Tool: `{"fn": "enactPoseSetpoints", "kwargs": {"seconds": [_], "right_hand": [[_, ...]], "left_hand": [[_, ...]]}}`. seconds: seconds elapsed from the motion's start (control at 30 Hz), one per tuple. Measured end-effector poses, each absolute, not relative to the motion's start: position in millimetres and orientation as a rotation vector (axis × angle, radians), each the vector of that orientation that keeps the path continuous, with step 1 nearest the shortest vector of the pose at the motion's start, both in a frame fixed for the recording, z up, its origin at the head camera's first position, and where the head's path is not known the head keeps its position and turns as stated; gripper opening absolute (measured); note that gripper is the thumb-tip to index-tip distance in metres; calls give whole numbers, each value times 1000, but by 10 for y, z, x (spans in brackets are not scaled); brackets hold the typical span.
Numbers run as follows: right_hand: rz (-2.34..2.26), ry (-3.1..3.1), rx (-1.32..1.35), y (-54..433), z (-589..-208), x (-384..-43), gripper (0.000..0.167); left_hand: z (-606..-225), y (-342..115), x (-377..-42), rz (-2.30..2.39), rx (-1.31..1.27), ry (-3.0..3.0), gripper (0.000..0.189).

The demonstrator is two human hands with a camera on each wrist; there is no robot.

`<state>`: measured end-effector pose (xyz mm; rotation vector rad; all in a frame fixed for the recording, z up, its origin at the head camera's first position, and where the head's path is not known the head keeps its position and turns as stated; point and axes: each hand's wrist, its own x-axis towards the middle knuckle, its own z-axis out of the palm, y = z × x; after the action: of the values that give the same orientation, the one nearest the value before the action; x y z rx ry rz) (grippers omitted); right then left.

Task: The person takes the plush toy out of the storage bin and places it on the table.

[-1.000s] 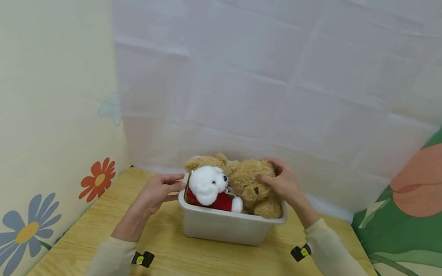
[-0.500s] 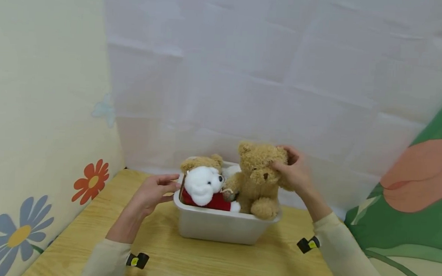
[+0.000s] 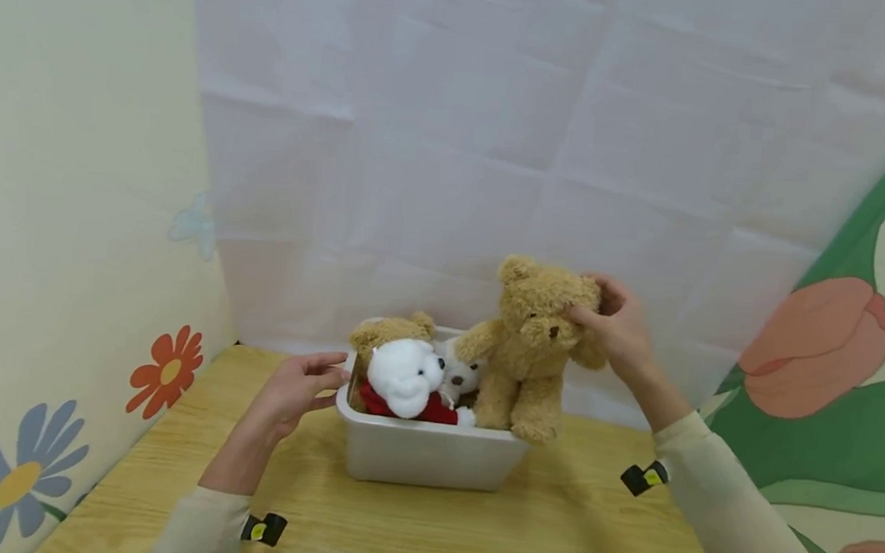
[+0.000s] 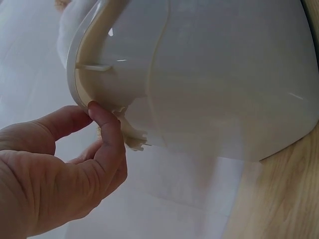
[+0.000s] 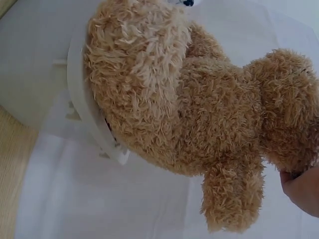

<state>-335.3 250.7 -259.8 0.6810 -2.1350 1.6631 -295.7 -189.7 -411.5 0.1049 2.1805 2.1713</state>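
My right hand (image 3: 619, 323) grips a curly tan teddy bear (image 3: 540, 348) by the side of its head, with the thumb across its face. The bear hangs upright over the right end of a white plastic bin (image 3: 433, 456), its feet at the rim. At the bin's left end, my left hand (image 4: 75, 164) pinches the rim between thumb and forefinger. Inside lie a white plush dog (image 3: 401, 375) in red, a white plush toy (image 3: 458, 373) with a dark nose, partly hidden, and another tan plush (image 3: 390, 332) behind them.
The bin stands on a wood-grain table (image 3: 309, 520). Behind it hangs a creased white cloth (image 3: 419, 142). Flower-printed walls (image 3: 56, 206) flank the table on both sides. A small black device (image 3: 264, 529) sits at each sleeve cuff.
My right hand has lifted the teddy bear up and to the right, out of the bin's right end. A white plush toy shows behind where it lay. The left hand stays at the rim.
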Motion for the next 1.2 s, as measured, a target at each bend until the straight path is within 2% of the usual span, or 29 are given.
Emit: {"fn": "enactPoseSetpoints", "kwargs": {"seconds": [0.57, 0.83, 1.03, 1.2], "right_hand": [[1833, -1976, 669, 2891, -2260, -3236, 35], [1953, -1927, 694, 3143, -2222, -3208, 33], [2116, -1839, 570, 3372, -2228, -3180, 33], [2187, -1840, 434, 3557, -2250, -3186, 39]], "left_hand": [[-4027, -2039, -2857, 2118, 152, 2227, 54], [-3984, -2092, -2798, 2115, 110, 2259, 53], [-3985, -2085, -2773, 2105, 94, 2261, 54], [-4002, -2119, -2693, 2115, 70, 2257, 54]]}}
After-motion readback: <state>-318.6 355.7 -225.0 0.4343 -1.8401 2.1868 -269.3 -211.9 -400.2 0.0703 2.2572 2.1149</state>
